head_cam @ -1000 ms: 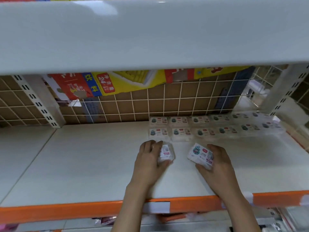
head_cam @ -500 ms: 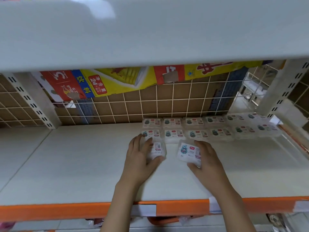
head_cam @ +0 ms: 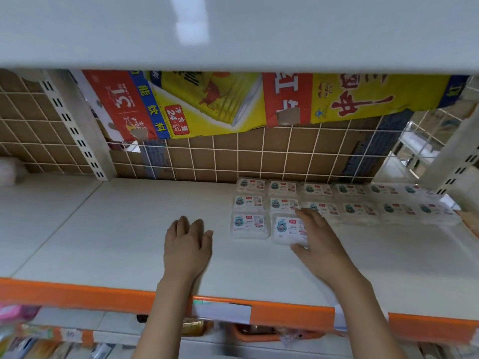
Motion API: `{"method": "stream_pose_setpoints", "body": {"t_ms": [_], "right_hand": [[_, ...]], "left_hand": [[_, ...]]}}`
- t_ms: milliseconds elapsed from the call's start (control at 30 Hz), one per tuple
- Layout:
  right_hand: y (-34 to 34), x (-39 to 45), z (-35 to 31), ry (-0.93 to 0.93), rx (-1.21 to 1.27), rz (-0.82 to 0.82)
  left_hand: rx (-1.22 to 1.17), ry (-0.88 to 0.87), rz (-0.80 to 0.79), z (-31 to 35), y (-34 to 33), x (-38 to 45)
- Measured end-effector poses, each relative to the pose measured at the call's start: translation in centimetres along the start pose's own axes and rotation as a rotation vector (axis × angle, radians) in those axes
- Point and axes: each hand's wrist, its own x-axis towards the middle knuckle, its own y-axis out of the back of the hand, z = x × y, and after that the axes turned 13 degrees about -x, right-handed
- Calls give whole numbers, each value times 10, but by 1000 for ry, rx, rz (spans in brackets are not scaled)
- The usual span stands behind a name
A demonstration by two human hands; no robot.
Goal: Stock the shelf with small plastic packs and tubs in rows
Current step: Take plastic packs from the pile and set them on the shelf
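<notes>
The flattened carton (head_cam: 233, 104) behind the wire grid reads, upside down, "24", "250" and "15". The pack labels (head_cam: 248, 221) are too blurred to read.

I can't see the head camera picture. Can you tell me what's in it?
Two bare hands reach over a white metal shelf: the right hand holds a small clear plastic pack with a white label, while the left hand hovers open, empty. Matching small packs sit in rows behind, before a wire grid back.
</notes>
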Motion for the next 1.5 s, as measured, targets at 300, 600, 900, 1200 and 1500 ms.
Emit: {"method": "stream_pose_setpoints", "body": {"t_ms": [300,600,900,1200,1500], "right_hand": [[-3,5,-6,-10,-39,-24],[-32,-15,-35,7,114,305],[-43,-4,-90,-48,144,306],[-66,8,-193,-109,154,292],[-97,22,-310,-97,102,153]], "left_hand": [[33,3,-49,-4,0,-1],[25,43,-60,2,2,-3],[-222,-65,-62,6,29,-6],[-184,-140,-65,-89,120,13],[-201,-56,-52,-206,204,29]]}}
